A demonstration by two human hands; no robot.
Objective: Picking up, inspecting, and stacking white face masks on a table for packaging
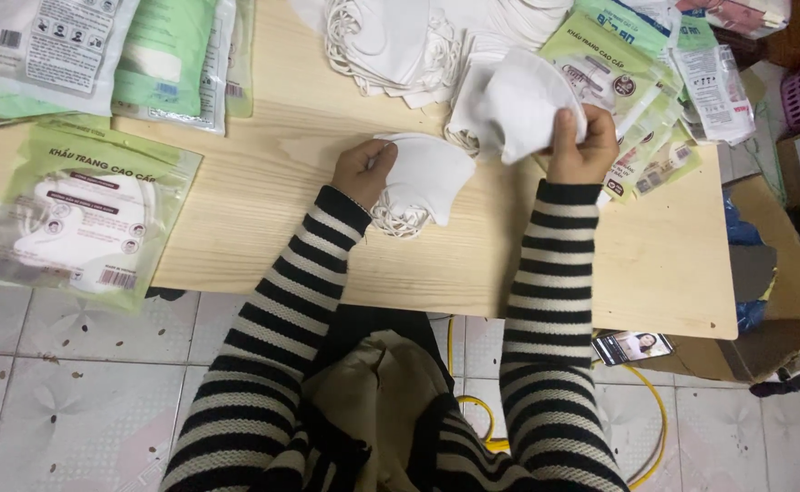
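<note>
My left hand grips 1 stack of white masks steady on the table, while my right hand pinches 1 mask lifted clear.

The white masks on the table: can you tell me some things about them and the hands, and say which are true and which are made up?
1. The left hand holds a white mask. True.
2. The right hand is empty. False: it pinches another white mask.
3. The wooden board is bare. False: mask packets lie on it.
4. A yellow cable lies on the tiled floor. True.
</note>
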